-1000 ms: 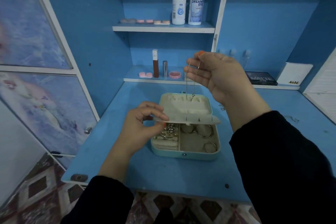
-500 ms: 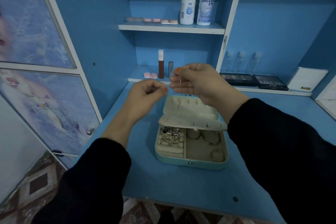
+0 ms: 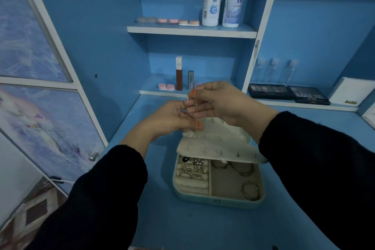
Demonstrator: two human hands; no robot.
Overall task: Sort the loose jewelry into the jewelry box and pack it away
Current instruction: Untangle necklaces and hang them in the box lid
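Observation:
A small teal jewelry box (image 3: 218, 202) lies open on the blue desk, its cream lid flap (image 3: 221, 148) tipped back. Several rings (image 3: 192, 167) sit in the left padded rolls and hoop bangles (image 3: 250, 191) lie in the right compartment. Above the box, my right hand (image 3: 221, 103) pinches a thin silver chain (image 3: 195, 105) between thumb and fingers. My left hand (image 3: 172, 117) meets it from below, fingertips on the same chain. How far down the chain hangs is hard to see.
Two white solution bottles (image 3: 223, 0) and lens cases (image 3: 168, 20) stand on the upper shelf. A lip tube (image 3: 179, 73), a silver tube (image 3: 190, 79) and a pink lens case (image 3: 166, 86) occupy the lower shelf. Makeup palettes (image 3: 290, 92) lie at right. A cabinet door (image 3: 38, 91) stands at left.
My left hand let go of the lid flap, rose and joined the right hand at the chain. The right hand lowered slightly; the view moved closer to the box.

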